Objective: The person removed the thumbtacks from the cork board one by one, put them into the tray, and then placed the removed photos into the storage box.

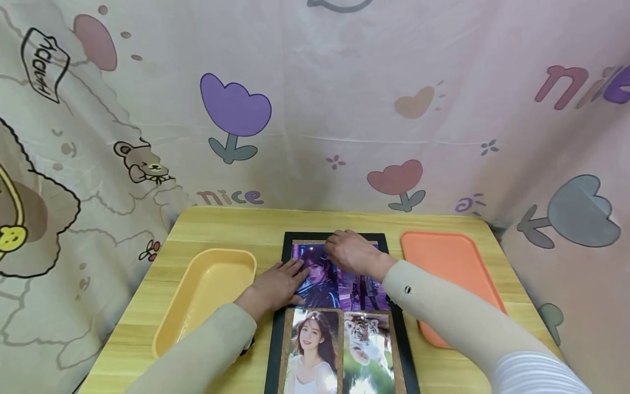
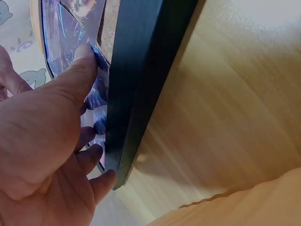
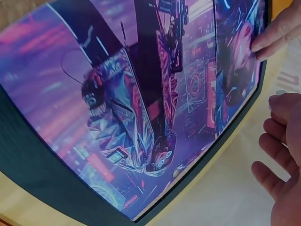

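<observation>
In the head view, a cork pinboard with a black frame (image 1: 273, 350) lies on the table. Two purple neon-style photos, the left photo (image 1: 317, 287) and the right photo (image 1: 363, 290), fill its upper half. Below them are a portrait photo (image 1: 311, 358) and a tiger photo (image 1: 366, 355). My left hand (image 1: 279, 283) rests with spread fingers on the left purple photo's edge. At the board's top, between the purple photos, my right hand (image 1: 353, 251) has its fingers bent. Whether those fingertips pinch anything is hidden. The right wrist view shows its curled fingers (image 3: 275, 148) by the frame's edge.
A yellow tray (image 1: 216, 273) stands left of the board, partly behind my left forearm. To the right lies an orange tray (image 1: 443, 249), crossed by my right sleeve. A patterned curtain (image 1: 315, 109) hangs behind the wooden table (image 1: 206, 221).
</observation>
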A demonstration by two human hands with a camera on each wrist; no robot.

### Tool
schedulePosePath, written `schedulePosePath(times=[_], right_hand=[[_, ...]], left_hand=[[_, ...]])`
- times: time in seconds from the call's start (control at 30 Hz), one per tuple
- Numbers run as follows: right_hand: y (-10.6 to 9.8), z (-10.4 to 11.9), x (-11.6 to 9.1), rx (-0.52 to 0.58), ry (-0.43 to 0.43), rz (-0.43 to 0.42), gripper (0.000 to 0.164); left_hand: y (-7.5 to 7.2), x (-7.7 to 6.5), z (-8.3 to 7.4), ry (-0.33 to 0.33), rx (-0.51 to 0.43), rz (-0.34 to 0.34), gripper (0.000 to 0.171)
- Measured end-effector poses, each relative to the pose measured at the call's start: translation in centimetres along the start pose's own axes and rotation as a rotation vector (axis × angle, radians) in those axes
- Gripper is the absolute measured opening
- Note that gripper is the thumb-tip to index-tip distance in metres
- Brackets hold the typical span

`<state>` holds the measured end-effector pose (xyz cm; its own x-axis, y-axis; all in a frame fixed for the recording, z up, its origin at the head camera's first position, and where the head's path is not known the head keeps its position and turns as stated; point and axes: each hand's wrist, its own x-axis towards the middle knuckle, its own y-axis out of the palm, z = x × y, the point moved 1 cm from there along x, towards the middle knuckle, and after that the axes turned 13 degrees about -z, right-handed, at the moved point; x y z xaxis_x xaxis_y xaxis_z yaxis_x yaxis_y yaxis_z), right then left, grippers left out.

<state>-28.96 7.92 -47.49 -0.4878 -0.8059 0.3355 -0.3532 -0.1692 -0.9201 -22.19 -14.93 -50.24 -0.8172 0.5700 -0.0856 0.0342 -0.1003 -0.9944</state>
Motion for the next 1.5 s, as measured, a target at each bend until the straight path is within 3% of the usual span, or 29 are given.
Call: schedulePosePath(times=[0.3, 0.57, 0.8, 1.2, 1.5], right_hand=[[0.5, -0.8, 1.6, -0.013, -0.055, 0.055, 0.025], [1.7, -1.3, 3.0, -0.035, -0.195, 0.068, 0.020], [3.0, -1.4, 3.9, -0.074, -0.309, 0.096, 0.025], [3.9, -1.1, 4.4, -0.015, -0.295, 0.005, 0.016], [4.2, -0.7, 4.9, -0.046, -0.297, 0.102, 0.026]], left_hand=[[-0.2, -0.2, 0.1, -0.025, -0.061, -0.002, 0.081], [-0.1, -0.4, 0.0, -0.010, -0.081, 0.011, 0.078], [-0.5, -0.6, -0.6, -0.008, -0.098, 0.024, 0.078], [-0.7, -0.8, -0.6, -0.012, -0.053, 0.041, 0.083], [-0.7, -1.0, -0.6, 0.027, -0.068, 0.058, 0.084]])
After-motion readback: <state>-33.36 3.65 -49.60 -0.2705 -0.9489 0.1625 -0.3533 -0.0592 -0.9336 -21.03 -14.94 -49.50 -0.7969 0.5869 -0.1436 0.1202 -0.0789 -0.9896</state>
